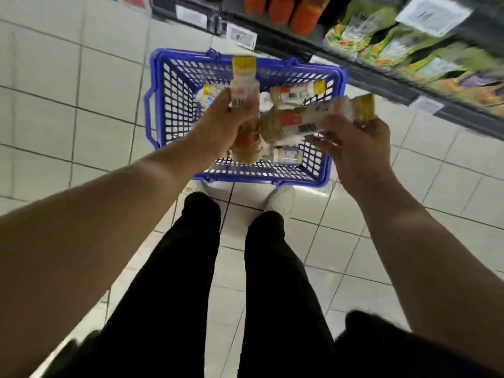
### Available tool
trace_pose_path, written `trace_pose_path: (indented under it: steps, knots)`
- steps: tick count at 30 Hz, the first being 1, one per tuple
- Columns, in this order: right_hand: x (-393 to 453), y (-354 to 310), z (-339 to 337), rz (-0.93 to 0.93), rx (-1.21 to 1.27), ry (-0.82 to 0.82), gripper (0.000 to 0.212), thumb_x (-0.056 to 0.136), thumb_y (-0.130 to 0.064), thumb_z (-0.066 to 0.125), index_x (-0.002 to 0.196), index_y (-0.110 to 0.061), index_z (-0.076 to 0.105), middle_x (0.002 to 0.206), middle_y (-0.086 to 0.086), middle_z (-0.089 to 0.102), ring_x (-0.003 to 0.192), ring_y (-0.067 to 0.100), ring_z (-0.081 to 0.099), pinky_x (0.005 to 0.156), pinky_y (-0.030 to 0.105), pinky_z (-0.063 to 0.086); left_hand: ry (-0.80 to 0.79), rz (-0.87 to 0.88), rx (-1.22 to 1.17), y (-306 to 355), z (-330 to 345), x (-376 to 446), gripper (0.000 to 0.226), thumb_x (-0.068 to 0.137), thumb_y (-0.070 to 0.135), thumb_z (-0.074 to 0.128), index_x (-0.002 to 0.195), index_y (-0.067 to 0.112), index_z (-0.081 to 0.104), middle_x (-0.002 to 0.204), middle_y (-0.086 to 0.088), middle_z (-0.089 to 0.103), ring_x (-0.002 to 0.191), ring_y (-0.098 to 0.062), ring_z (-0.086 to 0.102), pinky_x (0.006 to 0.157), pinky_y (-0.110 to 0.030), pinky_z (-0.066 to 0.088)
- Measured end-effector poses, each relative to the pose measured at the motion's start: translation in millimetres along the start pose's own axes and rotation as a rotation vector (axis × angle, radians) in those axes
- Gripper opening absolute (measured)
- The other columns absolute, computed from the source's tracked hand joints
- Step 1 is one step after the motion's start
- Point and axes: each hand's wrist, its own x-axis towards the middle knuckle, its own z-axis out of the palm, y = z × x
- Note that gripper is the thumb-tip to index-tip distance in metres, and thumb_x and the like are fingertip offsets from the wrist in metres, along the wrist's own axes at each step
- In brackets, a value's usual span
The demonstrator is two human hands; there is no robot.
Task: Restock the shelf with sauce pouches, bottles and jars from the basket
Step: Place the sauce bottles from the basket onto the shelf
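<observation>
- While both hands hover over the basket (152,110), each grips a yellow-capped bottle.
- Left hand (218,126) is wrapped round its bottle (244,85), upright, cap up.
- Right hand (357,143) clutches its bottle (341,109) nearly level, cap pointing right toward the shelf (381,77).
- Right hand is nearer the shelf, likely first to stock.

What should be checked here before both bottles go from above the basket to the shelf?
1. Left hand grips the upright yellow-capped bottle: ok.
2. Right hand holds the tilted bottle firmly: cannot tell, blurred.
3. Both bottles lifted above the blue basket: ok.
4. More bottles left in the basket: ok, several lie inside.
5. Free slot on the shelf: cannot tell, green pouches fill the visible part.
</observation>
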Motion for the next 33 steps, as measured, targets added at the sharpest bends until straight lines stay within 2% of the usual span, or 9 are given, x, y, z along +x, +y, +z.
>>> trace_pose_path:
  steps: [3, 6, 8, 10, 14, 19, 25, 29, 33]
  knots:
    - [-46.6, -79.9, 11.1, -0.021, 0.19, -0.104, 0.012, 0.074, -0.004, 0.072, 0.085, -0.008, 0.068, 0.083, 0.013, 0.071, 0.085, 0.033, 0.072, 0.084, 0.052, 0.057, 0.025, 0.028, -0.101, 77.0, 9.8, -66.0, 0.03, 0.096, 0.052, 0.057, 0.115, 0.029, 0.059, 0.097, 0.003, 0.076, 0.086, -0.018, 0.075, 0.065, -0.034, 0.059]
    - [-93.7, -159.7, 23.0, -0.02, 0.356, -0.159, 0.01, 0.075, -0.01, 0.061, 0.081, -0.012, 0.055, 0.074, 0.008, 0.058, 0.072, 0.025, 0.061, 0.073, 0.042, 0.054, -0.032, 0.107, -0.222, 153.8, 19.9, -126.9, 0.019, 0.104, 0.043, 0.049, 0.099, 0.025, 0.055, 0.073, 0.006, 0.061, 0.06, -0.017, 0.059, 0.058, -0.031, 0.05]
    - [-123.5, -205.3, 31.9, -0.001, 0.473, -0.21, 0.007, 0.083, -0.014, 0.053, 0.089, -0.011, 0.054, 0.076, 0.011, 0.05, 0.069, 0.024, 0.05, 0.074, 0.041, 0.044, -0.056, 0.138, -0.286, 203.8, 27.0, -165.8, 0.025, 0.105, 0.042, 0.046, 0.097, 0.023, 0.06, 0.072, 0.004, 0.062, 0.06, -0.016, 0.06, 0.058, -0.031, 0.052]
    - [-152.6, -245.1, 38.9, 0.008, 0.582, -0.263, 0.021, 0.094, -0.015, 0.039, 0.106, -0.005, 0.053, 0.093, 0.021, 0.048, 0.078, 0.027, 0.047, 0.083, 0.046, 0.037, -0.072, 0.171, -0.296, 248.3, 34.8, -202.6, 0.029, 0.106, 0.039, 0.046, 0.097, 0.017, 0.062, 0.075, -0.004, 0.063, 0.063, -0.02, 0.061, 0.065, -0.033, 0.053]
    - [-204.5, -319.4, 37.4, -0.029, 0.495, -0.358, 0.034, 0.1, -0.021, 0.029, 0.12, -0.002, 0.049, 0.099, 0.016, 0.058, 0.08, 0.026, 0.057, 0.075, 0.041, 0.045, -0.153, 0.251, -0.326, 323.6, 54.6, -271.4, 0.017, 0.1, 0.022, 0.049, 0.108, 0.007, 0.052, 0.076, -0.008, 0.06, 0.066, -0.02, 0.06, 0.066, -0.034, 0.052]
    - [-252.5, -391.9, 25.7, -0.092, 0.441, -0.462, 0.031, 0.102, -0.021, 0.031, 0.118, -0.003, 0.051, 0.096, 0.016, 0.062, 0.076, 0.024, 0.058, 0.067, 0.037, 0.05, -0.183, 0.431, -0.188, 384.0, 76.6, -325.7, 0.062, 0.076, 0.001, 0.052, 0.136, -0.012, 0.039, 0.109, -0.025, 0.051, 0.084, -0.03, 0.055, 0.07, -0.035, 0.054]
    - [-300.5, -456.4, 24.4, -0.23, 0.368, -0.525, 0.025, 0.099, -0.014, 0.039, 0.113, -0.001, 0.054, 0.096, 0.019, 0.059, 0.073, 0.028, 0.06, 0.064, 0.034, 0.055, -0.16, 0.61, -0.079, 438.0, 94.0, -362.8, 0.066, 0.072, -0.008, 0.056, 0.135, 0.001, 0.041, 0.096, -0.001, 0.071, 0.085, -0.023, 0.066, 0.07, -0.033, 0.056]
    - [-314.7, -484.7, 28.8, -0.463, 0.313, -0.439, 0.018, 0.099, -0.008, 0.046, 0.104, -0.012, 0.062, 0.09, 0.011, 0.061, 0.085, 0.029, 0.055, 0.081, 0.046, 0.047, -0.121, 0.709, 0.001, 468.8, 83.9, -379.3, 0.066, 0.064, 0.004, 0.072, 0.124, 0.017, 0.048, 0.101, -0.011, 0.062, 0.092, -0.031, 0.057, 0.081, -0.048, 0.045]
    - [-324.3, -510.5, 45.0, -0.505, 0.297, -0.471, 0.015, 0.096, -0.016, 0.05, 0.106, -0.014, 0.061, 0.099, 0.019, 0.054, 0.093, 0.033, 0.053, 0.083, 0.048, 0.048, -0.118, 0.786, -0.009, 498.3, 63.0, -386.5, 0.062, 0.062, 0.011, 0.076, 0.118, 0.022, 0.052, 0.091, -0.006, 0.066, 0.088, -0.026, 0.064, 0.074, -0.039, 0.055]
